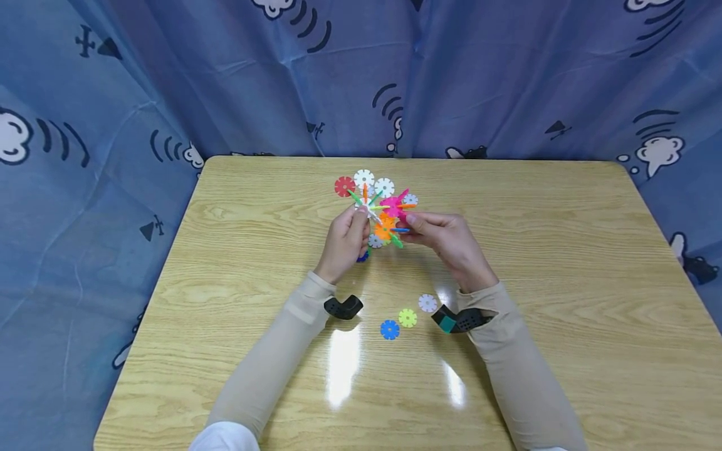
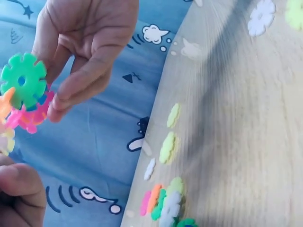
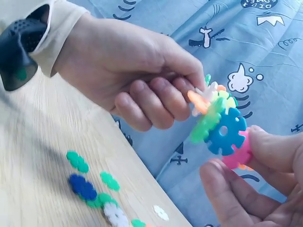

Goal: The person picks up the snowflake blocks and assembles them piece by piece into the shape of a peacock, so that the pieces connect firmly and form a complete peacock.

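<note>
Both hands hold up a joined cluster of notched plastic discs above the table. My left hand [image 1: 343,243] pinches its left side, at a white disc [image 1: 365,207] with green and orange discs slotted round it. My right hand [image 1: 449,243] pinches the other side, with thumb and fingertips at a pink disc [image 3: 238,152]. Between the hands are an orange disc [image 1: 385,229] and, in the right wrist view, a blue disc [image 3: 226,131]. In the left wrist view a green disc [image 2: 22,80] faces the camera. The left fingers hide part of the cluster.
Loose discs lie beyond the hands, among them a red disc [image 1: 345,186] and a white disc [image 1: 363,179]. Nearer the person lie a blue disc [image 1: 390,329], a yellow-green disc [image 1: 408,317] and a pale disc [image 1: 427,303]. A patterned blue curtain [image 1: 361,75] hangs behind the wooden table [image 1: 564,282].
</note>
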`<state>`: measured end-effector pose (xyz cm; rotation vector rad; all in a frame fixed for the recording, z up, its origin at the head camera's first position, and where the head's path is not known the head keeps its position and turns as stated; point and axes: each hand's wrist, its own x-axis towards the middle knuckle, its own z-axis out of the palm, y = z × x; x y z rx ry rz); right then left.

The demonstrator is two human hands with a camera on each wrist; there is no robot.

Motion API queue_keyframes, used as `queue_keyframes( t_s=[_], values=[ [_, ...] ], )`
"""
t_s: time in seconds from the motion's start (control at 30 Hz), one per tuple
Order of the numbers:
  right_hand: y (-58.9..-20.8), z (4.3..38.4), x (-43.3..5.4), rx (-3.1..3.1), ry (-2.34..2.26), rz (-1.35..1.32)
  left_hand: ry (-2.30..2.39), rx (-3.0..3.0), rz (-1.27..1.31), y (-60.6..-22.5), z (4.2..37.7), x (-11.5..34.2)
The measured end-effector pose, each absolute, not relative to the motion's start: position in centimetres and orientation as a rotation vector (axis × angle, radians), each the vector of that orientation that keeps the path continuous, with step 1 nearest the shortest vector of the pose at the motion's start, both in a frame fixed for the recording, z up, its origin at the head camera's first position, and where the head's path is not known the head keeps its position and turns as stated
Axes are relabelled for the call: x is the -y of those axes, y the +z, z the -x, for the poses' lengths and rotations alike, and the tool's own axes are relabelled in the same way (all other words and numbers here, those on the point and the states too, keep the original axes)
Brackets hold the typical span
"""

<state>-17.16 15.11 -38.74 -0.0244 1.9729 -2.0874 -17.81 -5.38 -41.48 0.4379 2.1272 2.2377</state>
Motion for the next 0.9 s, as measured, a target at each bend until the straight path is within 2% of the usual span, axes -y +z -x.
queue_keyframes(
  t_s=[0.4,0.9],
  values=[
    [-38.66,16.96,-14.46,-2.062,-2.059,0.012,2.125,-2.256,-0.448,-41.01,17.82,5.82],
    [-38.47,16.83,-14.15,-2.022,-1.985,-0.037,2.214,-2.124,-0.450,-41.42,17.94,5.77]
  ],
)
